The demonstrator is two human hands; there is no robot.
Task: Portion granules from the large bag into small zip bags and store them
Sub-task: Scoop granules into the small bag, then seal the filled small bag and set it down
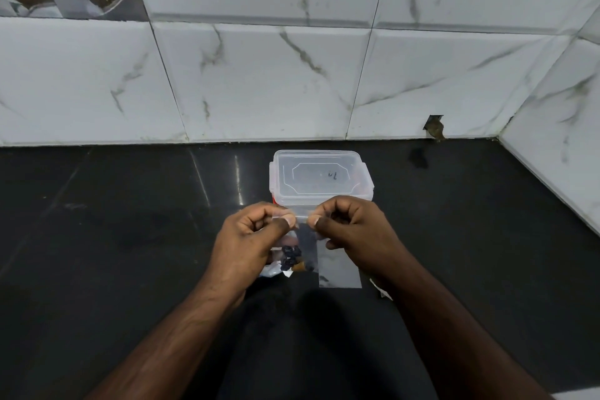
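Lidded container point(321, 177) on the counter point(130, 221) behind a small bag point(337, 266), possibly overlapping it.

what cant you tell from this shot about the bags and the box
Head view only:
- Whether the small zip bag is sealed: fingers of the left hand and right hand cover its top edge.
- The large bag: mostly hidden behind the left hand.
- Contents of the lidded container: lid too cloudy.
- Dark marks on its lid: too small.
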